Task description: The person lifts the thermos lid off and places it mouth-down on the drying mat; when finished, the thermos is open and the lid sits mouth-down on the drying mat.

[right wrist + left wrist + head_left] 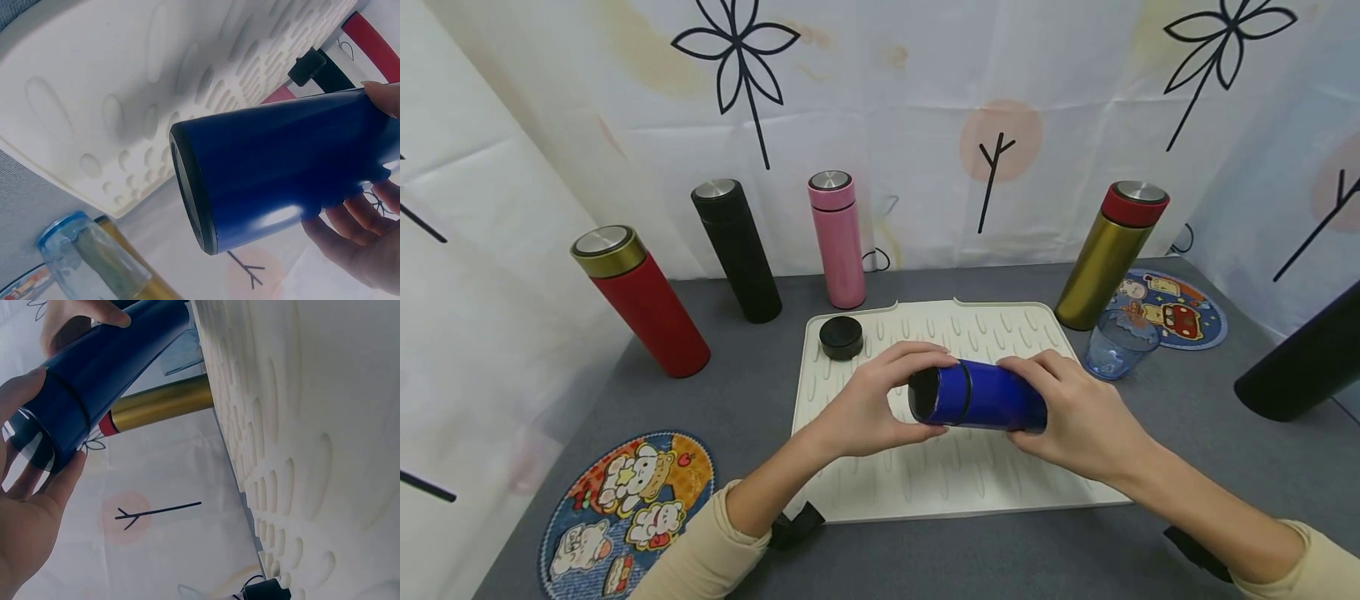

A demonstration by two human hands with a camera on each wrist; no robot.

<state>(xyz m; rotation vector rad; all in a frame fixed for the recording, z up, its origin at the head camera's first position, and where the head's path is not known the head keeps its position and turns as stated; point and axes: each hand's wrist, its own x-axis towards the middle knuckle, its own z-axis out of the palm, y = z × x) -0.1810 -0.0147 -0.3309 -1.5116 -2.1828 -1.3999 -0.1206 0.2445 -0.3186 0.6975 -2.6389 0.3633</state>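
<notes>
Presumably for steadiness, left grip (863, 407) and right grip (1086, 417) hold a blue flask (1000, 396) sideways, with a black cap (841, 337) near the white mat's (895, 492) far-left corner.

Soft, even brightness fills the head view, where wide-angle distortion tips the red flask (643, 304) outward and the pink flask (837, 246) has a reflective lid. Both wrist views look dimmer, bluish and hazy; in the right one, glare streaks the blue flask (275, 172) and diffuse shadow greys the ridged mat (137, 94).

1 pink flask (838, 250) stands between 1 black flask (739, 254) and 1 gold flask (1103, 265).
</notes>
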